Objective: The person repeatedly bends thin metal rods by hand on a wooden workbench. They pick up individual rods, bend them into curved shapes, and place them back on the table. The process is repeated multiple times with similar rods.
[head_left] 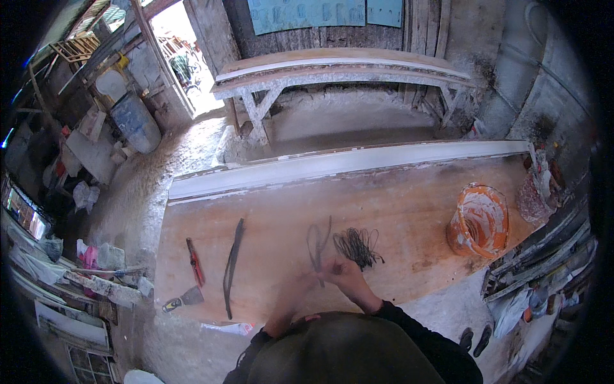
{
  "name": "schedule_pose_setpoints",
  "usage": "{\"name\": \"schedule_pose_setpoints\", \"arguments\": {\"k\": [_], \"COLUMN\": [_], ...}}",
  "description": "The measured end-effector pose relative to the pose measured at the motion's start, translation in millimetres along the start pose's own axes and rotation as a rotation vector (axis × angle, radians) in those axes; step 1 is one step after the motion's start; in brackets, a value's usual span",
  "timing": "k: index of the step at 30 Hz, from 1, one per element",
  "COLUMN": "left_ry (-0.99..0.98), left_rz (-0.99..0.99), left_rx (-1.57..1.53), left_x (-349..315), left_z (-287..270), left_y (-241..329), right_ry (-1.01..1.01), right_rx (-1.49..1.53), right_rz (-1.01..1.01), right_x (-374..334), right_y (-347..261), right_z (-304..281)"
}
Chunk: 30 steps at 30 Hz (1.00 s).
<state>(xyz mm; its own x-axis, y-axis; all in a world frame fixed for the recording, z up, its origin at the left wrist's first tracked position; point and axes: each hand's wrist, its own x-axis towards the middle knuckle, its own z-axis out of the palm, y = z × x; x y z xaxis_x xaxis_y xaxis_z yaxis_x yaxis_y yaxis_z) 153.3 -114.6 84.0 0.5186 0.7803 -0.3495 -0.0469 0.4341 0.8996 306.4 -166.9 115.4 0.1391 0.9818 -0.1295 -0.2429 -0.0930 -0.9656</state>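
Observation:
My two hands meet low over the middle of the wooden tabletop (275,224). My right hand (343,274) is closed with its fingertips pinching a thin dark cord (311,240), which rises from them in a loop with a free end. Against its fingertips lies my left hand (297,285), smeared by motion, so its fingers cannot be made out. Just beyond the right hand rests a loosely coiled bundle of dark cord (358,247). Left of my hands lies a long black strip (233,269).
Further left are a red hand tool (195,262) and a scraper (185,299) with a yellow-black handle. An orange bucket (478,221) smeared with white stands at the right. A long white molding (345,163) runs along the far edge. Behind stands a bench (339,73).

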Motion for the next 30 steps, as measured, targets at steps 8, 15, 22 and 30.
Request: {"name": "schedule_pose_setpoints", "arguments": {"k": [8, 15, 22, 30], "left_ry": [0.021, 0.081, 0.134, 0.149], "left_rz": [0.044, 0.045, 0.046, 0.075], "left_rx": [0.019, -0.163, -0.203, -0.375], "left_x": [-2.1, 1.4, 0.1, 1.8], "left_z": [5.0, 5.6, 11.9, 5.6], "left_y": [2.8, -1.7, 11.2, 12.7], "right_ry": [0.022, -0.001, -0.069, -0.132], "right_rx": [-0.285, -0.365, -0.449, -0.585], "right_rz": [-0.113, -0.176, -0.257, -0.62], "right_x": [3.8, 10.8, 12.3, 11.6], "right_y": [2.6, -2.2, -8.2, -4.7], "right_z": [-2.5, -0.9, -0.3, -5.1]}}
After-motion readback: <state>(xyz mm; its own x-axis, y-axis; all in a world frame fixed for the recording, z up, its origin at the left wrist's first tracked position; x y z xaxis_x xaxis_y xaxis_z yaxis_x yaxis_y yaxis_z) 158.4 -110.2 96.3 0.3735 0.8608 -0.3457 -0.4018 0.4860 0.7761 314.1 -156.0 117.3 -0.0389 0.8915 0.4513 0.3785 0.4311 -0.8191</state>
